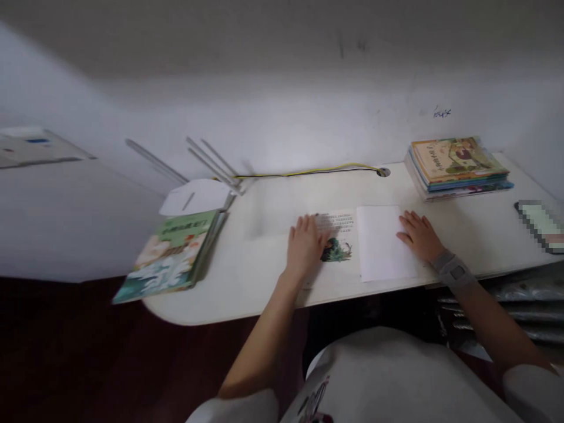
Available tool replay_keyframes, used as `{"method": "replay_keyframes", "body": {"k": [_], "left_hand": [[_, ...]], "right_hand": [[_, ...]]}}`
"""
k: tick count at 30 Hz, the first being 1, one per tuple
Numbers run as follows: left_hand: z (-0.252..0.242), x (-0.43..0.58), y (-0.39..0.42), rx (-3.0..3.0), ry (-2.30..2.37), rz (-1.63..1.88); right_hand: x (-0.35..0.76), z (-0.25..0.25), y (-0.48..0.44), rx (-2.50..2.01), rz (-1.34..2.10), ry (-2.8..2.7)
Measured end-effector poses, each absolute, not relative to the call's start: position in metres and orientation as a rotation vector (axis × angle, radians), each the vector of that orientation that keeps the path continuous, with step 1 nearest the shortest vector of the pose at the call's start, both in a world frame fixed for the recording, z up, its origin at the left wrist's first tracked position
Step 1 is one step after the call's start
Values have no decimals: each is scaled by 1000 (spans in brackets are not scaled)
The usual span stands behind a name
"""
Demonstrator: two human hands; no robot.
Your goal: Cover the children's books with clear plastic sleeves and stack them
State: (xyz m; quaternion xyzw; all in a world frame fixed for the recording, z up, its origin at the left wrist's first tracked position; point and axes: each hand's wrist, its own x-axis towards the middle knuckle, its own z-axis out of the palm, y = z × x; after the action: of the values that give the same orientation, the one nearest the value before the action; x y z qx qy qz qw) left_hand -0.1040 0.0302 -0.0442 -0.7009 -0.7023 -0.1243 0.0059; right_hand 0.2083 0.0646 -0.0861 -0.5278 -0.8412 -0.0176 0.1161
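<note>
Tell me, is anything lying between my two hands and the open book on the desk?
Nothing visible does. The left hand rests flat on the left page of the open book, partly covering its text and picture, and the right hand lies at the right edge of the blank right page. The stacks of books sit well off to either side.

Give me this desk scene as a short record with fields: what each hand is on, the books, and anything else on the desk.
left hand: left hand flat on the left page of the open book
right hand: right hand at the right edge of its blank page; a wrist band
book stacks: stack of books at the back right; green book overhanging the left edge
surface: white desk
other: yellow cable along the wall
</note>
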Motion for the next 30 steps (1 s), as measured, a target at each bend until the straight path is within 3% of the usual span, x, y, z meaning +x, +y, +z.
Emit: {"method": "replay_keyframes", "body": {"k": [11,18,30], "left_hand": [[-70,-148,-14,-2396,-2308,-754],[-72,-157,-16,-2357,-2253,-425],[-66,-145,-21,-2230,-2209,-223]], "right_hand": [[198,-78,55,-1448,-236,-2487],[150,-61,27,-985,-51,-2727],[170,-71,24,-967,21,-2799]]}}
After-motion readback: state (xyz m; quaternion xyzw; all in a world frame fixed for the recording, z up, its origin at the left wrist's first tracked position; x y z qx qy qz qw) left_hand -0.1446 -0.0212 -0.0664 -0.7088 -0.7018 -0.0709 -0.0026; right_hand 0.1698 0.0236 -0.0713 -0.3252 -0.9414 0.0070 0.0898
